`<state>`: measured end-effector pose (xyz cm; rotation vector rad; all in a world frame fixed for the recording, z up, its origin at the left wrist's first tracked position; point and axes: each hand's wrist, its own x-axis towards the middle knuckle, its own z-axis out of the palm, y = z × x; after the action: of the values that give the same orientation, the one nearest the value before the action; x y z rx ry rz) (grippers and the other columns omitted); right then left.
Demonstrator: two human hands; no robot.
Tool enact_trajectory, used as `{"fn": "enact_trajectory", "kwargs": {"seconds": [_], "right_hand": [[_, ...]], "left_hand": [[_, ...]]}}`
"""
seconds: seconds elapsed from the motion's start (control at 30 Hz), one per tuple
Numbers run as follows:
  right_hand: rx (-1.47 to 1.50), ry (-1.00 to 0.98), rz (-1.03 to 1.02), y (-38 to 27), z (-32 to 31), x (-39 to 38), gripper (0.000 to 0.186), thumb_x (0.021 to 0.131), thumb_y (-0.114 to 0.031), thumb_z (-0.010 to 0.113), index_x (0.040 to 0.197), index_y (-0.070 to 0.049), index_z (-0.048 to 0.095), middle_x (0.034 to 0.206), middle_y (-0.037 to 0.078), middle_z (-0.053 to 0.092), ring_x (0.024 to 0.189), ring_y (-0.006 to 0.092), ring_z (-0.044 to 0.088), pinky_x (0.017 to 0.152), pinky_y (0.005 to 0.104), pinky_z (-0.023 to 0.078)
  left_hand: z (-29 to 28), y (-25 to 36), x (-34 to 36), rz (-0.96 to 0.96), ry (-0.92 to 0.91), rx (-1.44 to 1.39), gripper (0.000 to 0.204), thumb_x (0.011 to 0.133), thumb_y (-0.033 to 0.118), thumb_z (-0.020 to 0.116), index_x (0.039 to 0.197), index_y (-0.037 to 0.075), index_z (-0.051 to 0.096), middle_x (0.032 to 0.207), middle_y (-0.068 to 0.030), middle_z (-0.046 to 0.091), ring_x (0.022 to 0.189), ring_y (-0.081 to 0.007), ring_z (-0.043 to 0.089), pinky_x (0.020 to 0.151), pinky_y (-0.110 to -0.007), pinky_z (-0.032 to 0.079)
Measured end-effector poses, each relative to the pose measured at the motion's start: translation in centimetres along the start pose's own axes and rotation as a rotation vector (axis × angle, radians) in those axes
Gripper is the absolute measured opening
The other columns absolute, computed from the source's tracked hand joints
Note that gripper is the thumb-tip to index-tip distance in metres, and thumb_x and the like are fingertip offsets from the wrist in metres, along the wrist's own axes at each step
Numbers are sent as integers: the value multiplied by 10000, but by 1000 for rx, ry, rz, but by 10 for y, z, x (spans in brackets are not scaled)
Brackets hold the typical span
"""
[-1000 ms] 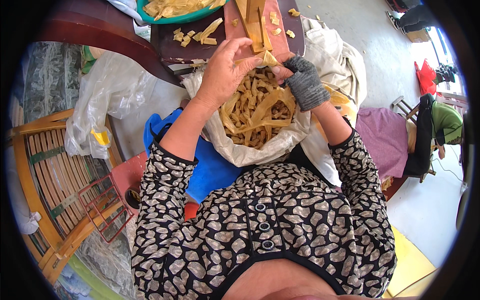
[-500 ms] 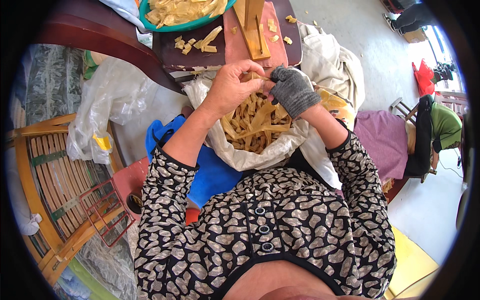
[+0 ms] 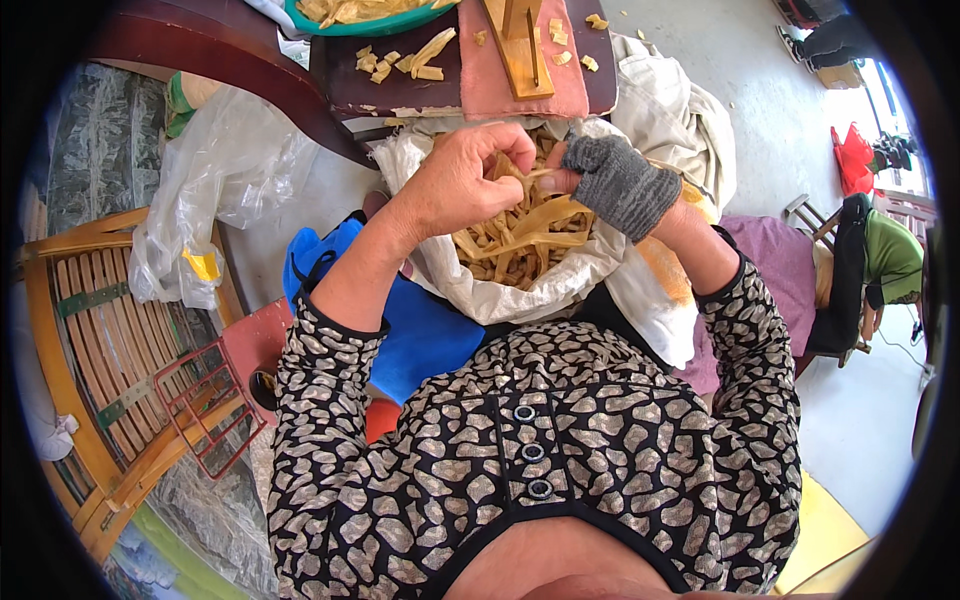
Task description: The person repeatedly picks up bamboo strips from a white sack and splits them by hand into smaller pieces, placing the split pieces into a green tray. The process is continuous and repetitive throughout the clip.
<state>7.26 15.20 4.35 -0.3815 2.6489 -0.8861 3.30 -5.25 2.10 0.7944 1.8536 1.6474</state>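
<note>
Above a white woven sack (image 3: 545, 303), my bare left hand (image 3: 470, 180) is closed in a pinch. My right hand (image 3: 612, 182), in a grey fingerless glove, pinches facing it from the right. A thin tan dried strip (image 3: 538, 174) stretches between the fingertips of both hands; part of it is hidden by my fingers. Inside the sack lie many short, curled tan pieces, with longer flat strips (image 3: 545, 228) on top.
Beyond the sack, a dark red seat (image 3: 385, 95) holds a pink cloth (image 3: 488, 85), a wooden stand with an upright blade-like piece (image 3: 520, 60), loose tan pieces and a green basin (image 3: 385, 27). A slatted wooden chair (image 3: 95, 330) and clear plastic (image 3: 225, 170) are left. Another person (image 3: 885, 260) sits right.
My hands have drawn slightly apart, the right one shifting rightward, so the strip shows between them. The whole view has shifted slightly.
</note>
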Motion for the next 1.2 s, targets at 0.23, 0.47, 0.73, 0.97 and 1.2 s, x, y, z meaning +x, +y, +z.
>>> {"fn": "enact_trajectory", "kwargs": {"seconds": [0.23,0.47,0.73,0.97,1.2], "right_hand": [[117,-60,41,-9,-2,2,330,828,-372,593,836,-42,594,654,109,573,649,240,570,631,344,449],[218,-128,203,-9,-23,-20,265,816,-278,647,808,-22,577,651,37,530,632,120,489,614,277,429],[49,133,-22,11,1,6,290,795,-341,619,854,-57,609,701,129,588,693,275,582,668,353,444],[355,129,93,-31,-7,7,243,811,-261,600,852,-22,603,735,110,576,722,232,573,663,332,450],[36,325,-46,-5,0,27,184,831,-247,562,893,-89,632,739,101,577,718,266,592,638,348,471]], "left_hand": [[0,-10,5,-97,-65,-334,146,810,46,612,753,89,485,661,80,453,545,7,435,483,-152,356],[3,6,0,-89,-85,-184,112,787,-11,548,738,77,498,626,64,459,526,-4,440,481,-175,377],[12,-26,21,329,200,678,245,818,3,534,1055,41,489,894,-140,519,825,-353,569,671,-393,473],[-14,-39,39,535,295,851,224,741,10,545,943,73,469,810,-94,513,748,-296,582,618,-376,475],[-13,-48,48,188,288,147,112,905,115,476,1005,65,482,709,-32,519,549,-124,513,493,-255,424]]}}
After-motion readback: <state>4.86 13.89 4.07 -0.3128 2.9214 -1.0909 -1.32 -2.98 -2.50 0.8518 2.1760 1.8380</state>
